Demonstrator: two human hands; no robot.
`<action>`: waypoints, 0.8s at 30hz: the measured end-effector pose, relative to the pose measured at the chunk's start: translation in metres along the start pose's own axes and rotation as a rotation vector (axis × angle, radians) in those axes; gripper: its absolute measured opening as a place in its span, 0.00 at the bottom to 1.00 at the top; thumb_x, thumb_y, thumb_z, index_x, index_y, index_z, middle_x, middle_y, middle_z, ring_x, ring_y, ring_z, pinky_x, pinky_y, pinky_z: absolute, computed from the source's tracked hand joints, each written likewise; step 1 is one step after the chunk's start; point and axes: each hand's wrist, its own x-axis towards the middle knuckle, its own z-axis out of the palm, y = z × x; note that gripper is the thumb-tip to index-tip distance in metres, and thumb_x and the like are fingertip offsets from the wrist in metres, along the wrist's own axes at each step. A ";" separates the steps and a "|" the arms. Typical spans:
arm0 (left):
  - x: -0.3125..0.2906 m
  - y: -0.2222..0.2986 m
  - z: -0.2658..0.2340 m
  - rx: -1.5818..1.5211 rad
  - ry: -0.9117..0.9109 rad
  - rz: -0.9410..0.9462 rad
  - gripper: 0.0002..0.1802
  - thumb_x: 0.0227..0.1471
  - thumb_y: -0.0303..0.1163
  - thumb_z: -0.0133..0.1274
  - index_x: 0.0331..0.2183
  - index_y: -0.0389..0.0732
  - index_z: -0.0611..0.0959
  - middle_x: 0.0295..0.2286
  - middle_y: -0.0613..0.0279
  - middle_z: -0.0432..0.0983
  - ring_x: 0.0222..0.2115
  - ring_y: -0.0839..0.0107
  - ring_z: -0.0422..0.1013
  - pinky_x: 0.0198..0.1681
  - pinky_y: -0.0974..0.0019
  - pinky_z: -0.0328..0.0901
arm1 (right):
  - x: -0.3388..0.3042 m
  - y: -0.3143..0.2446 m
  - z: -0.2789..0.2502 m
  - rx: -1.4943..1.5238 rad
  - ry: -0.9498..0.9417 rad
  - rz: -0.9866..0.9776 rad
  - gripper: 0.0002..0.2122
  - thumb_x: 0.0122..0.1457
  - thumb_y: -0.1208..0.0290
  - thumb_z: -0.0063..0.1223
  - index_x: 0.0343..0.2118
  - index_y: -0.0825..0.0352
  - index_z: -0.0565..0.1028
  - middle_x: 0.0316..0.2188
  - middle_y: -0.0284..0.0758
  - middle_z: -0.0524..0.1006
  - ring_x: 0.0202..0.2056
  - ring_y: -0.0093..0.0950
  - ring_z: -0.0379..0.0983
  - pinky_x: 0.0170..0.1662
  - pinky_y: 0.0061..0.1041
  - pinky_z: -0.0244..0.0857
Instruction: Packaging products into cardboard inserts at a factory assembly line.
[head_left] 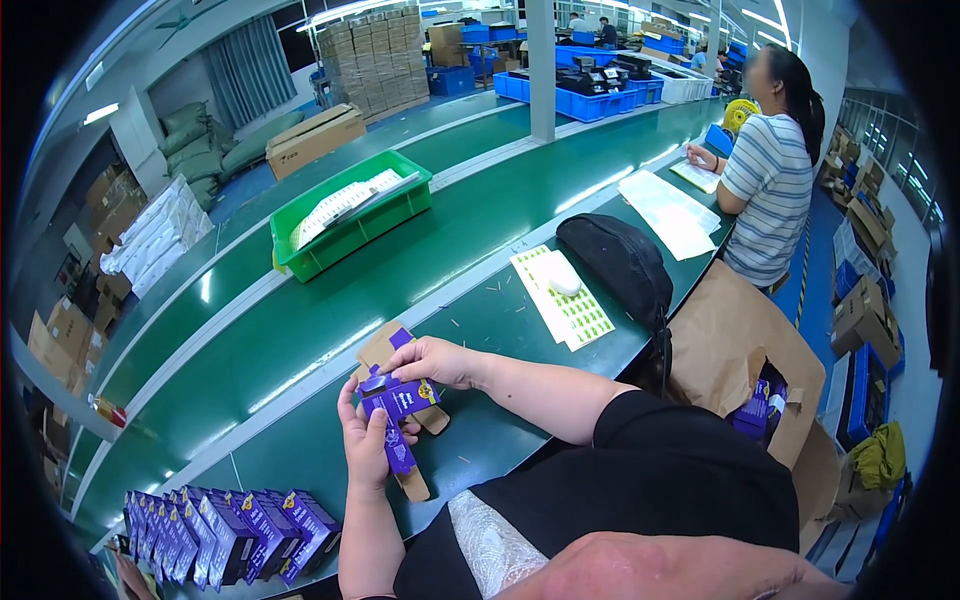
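Note:
A small purple cardboard box (405,398) with a yellow round mark is held in front of me, above the green worktop. My left hand (366,445) wraps round its left side, thumb on the printed face. At the box's top end, the fingers of my right hand (440,362) are closed on the edge, by a shiny greyish patch I cannot make out. Brown cardboard flaps (432,420) with purple parts stick out around and below the box. Whether they belong to it or lie beneath, I cannot tell. A row of similar purple boxes (215,535) stands at lower left.
A green bin (350,232) with white sheets stands on the green belt. To my right lie a white computer mouse (562,275) on green-printed sheets (585,322), a black pouch (620,262) and a large brown paper bag (745,320). A co-worker (770,190) sits beyond, near papers.

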 end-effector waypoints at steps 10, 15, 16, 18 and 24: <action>0.002 -0.006 -0.005 -0.090 0.031 0.023 0.23 0.61 0.30 0.43 0.57 0.46 0.60 0.35 0.44 0.73 0.21 0.63 0.76 0.20 0.71 0.72 | -0.011 -0.012 0.004 -0.115 -0.075 -0.010 0.12 0.59 0.68 0.52 0.41 0.69 0.79 0.29 0.30 0.79 0.31 0.17 0.73 0.38 0.16 0.68; 0.006 -0.010 -0.013 -0.138 0.067 -0.030 0.17 0.62 0.32 0.44 0.52 0.45 0.64 0.33 0.46 0.74 0.21 0.64 0.75 0.20 0.71 0.71 | -0.005 0.002 0.005 -0.330 -0.067 -0.109 0.11 0.57 0.69 0.55 0.39 0.69 0.79 0.30 0.31 0.79 0.29 0.20 0.74 0.36 0.19 0.68; 0.006 -0.009 -0.013 -0.113 0.078 -0.038 0.16 0.62 0.32 0.44 0.51 0.45 0.65 0.33 0.46 0.74 0.21 0.64 0.75 0.20 0.71 0.71 | -0.006 0.003 0.009 -0.465 -0.008 -0.241 0.10 0.57 0.70 0.56 0.39 0.68 0.79 0.30 0.31 0.80 0.29 0.21 0.74 0.37 0.20 0.68; 0.007 -0.006 -0.012 -0.063 0.099 -0.055 0.14 0.62 0.32 0.44 0.48 0.45 0.66 0.33 0.47 0.74 0.21 0.65 0.75 0.20 0.71 0.71 | -0.008 0.006 0.015 -0.732 0.112 -0.506 0.09 0.56 0.71 0.57 0.38 0.67 0.79 0.31 0.30 0.80 0.31 0.23 0.75 0.38 0.20 0.68; 0.003 -0.018 -0.014 0.337 0.073 0.183 0.12 0.61 0.30 0.43 0.47 0.44 0.67 0.33 0.49 0.74 0.22 0.67 0.74 0.23 0.71 0.71 | -0.007 0.006 0.020 -0.889 0.150 -0.705 0.08 0.54 0.72 0.57 0.37 0.66 0.78 0.30 0.35 0.79 0.28 0.31 0.75 0.36 0.25 0.68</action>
